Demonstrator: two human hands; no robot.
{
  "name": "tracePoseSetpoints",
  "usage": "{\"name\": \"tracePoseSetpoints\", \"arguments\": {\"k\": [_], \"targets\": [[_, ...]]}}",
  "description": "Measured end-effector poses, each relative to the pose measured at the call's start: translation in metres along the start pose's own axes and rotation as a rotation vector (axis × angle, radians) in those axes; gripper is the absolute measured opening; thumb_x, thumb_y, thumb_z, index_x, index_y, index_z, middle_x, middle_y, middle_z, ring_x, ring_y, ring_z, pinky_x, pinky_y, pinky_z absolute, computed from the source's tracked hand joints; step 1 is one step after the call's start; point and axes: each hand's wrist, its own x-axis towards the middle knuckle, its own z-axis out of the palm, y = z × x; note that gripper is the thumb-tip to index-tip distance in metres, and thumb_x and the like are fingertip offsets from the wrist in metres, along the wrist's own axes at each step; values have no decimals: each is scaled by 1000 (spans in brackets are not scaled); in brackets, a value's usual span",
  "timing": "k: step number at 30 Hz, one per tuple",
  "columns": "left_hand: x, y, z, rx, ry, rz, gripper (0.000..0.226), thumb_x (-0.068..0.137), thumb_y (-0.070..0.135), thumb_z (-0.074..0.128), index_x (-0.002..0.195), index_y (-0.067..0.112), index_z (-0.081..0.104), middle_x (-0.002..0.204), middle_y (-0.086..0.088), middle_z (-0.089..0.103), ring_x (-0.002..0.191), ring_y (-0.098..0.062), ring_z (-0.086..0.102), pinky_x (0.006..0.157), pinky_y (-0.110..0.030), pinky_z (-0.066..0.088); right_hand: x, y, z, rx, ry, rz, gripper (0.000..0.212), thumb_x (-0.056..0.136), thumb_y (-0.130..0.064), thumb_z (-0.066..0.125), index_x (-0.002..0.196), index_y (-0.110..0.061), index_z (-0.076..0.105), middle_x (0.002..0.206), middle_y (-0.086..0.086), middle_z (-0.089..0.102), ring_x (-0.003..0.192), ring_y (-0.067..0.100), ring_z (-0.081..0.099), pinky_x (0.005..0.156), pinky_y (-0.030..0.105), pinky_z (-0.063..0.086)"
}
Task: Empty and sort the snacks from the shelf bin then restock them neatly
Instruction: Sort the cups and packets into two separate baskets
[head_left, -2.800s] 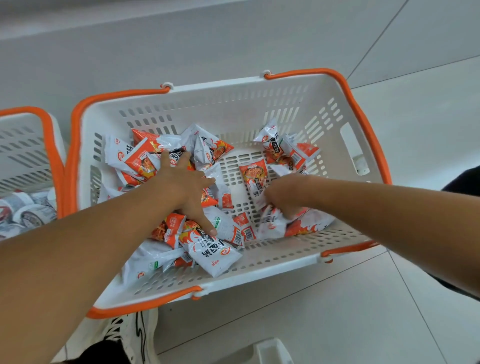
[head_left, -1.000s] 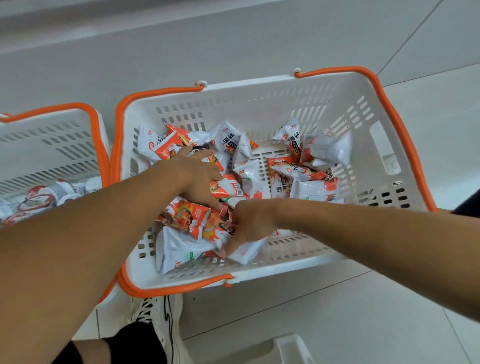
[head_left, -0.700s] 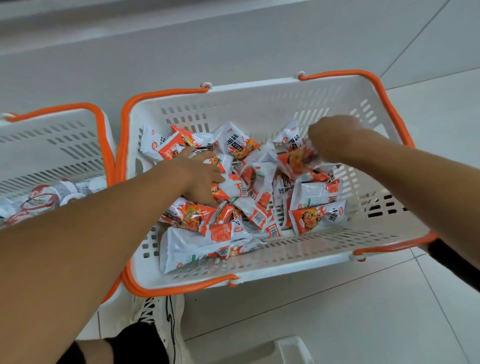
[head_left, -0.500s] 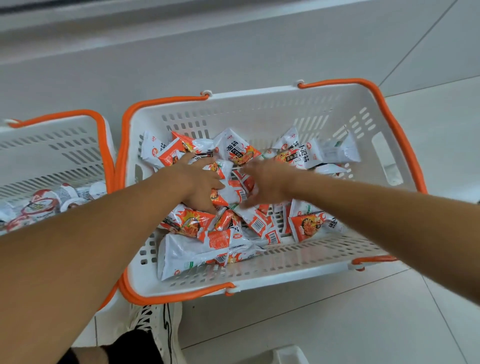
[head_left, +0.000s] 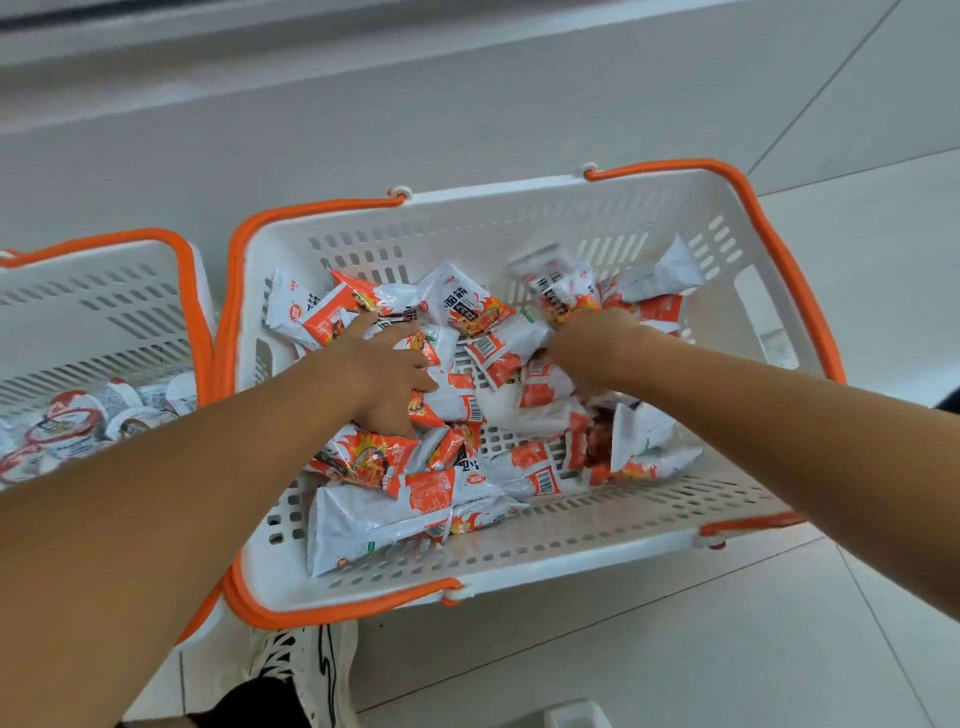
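Both hands reach into the white basket (head_left: 519, 218) of loose snack packets (head_left: 374, 514) on the floor. The left hand (head_left: 387, 374) lies flat with spread fingers on the packets; the right hand (head_left: 587, 348) digs in, its grip hidden. A second basket (head_left: 104, 291) sits left.

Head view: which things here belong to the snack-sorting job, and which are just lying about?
Part of the job:
- white basket with orange rim
- snack packets heaped inside it
- left hand, spread flat on the packets
- right hand, reaching into the packets; grip unclear

Lying about:
- second basket on the left holding round sealed cups
- black-and-white shoe
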Motion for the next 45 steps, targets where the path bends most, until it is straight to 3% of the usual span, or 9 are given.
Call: {"name": "tracePoseSetpoints", "arguments": {"k": [4,7,11,18,23,29,37,41,45], "targets": [[-3,0,0,16,3,-4,78,88,77,37,155,43,17,165,15,3,151,-21,-20,118,-59,-11,39,-39,-28,321,479,-197,60,87,-26,68,142,-20,43,143,6,45,129,28,46,96,45,51],[-6,-1,-2,13,-6,-12,78,88,78,35,155,43,14,166,15,1,151,-25,-17,119,-60,-7,69,-59,-20,263,464,-204,84,80,-46,75,148,-24,32,153,3,33,139,31,30,101,48,47],[-7,-1,-4,-30,-25,-40,79,89,75,40,156,42,15,166,13,1,149,-34,-21,119,-60,-8,85,-60,8,611,335,-76,79,83,-46,73,147,-26,34,135,8,57,139,34,31,103,51,46],[-3,1,-5,-34,-17,-94,82,88,74,46,156,40,17,166,11,4,149,-44,-11,120,-59,-1,64,-21,17,239,134,234,34,96,-14,50,128,-7,57,113,9,66,101,29,65,75,38,52],[-5,1,-3,-5,-1,-89,81,87,76,43,156,41,18,166,13,3,149,-44,-9,120,-60,2,42,-35,-13,233,395,-93,25,93,-36,60,107,-16,63,105,6,68,94,27,65,82,38,55],[-15,-7,-5,6,-30,-82,84,84,75,50,154,44,18,165,18,-4,150,-38,-16,120,-58,-5,49,-96,14,659,16,-310,50,85,-40,74,125,-13,59,121,7,64,111,27,60,85,28,44],[-17,-11,-2,9,-55,-56,80,80,82,46,150,44,32,164,20,-5,149,-36,-20,120,-57,-8,6,-13,28,-107,4,137,26,97,-21,48,120,-19,60,96,-3,58,95,21,58,75,34,41],[-14,-13,1,8,-80,-51,70,86,77,44,148,48,32,164,20,-10,148,-36,-25,119,-59,-11,-6,-36,4,327,223,-244,59,88,-48,64,137,-20,48,131,5,53,122,28,51,95,44,47],[-14,-15,6,-42,-109,-76,78,76,84,45,146,52,33,163,22,-12,146,-35,-31,118,-61,-11,2,-93,24,679,-272,-451,82,87,-66,60,153,-28,30,154,-3,41,142,24,37,115,40,31]]}}
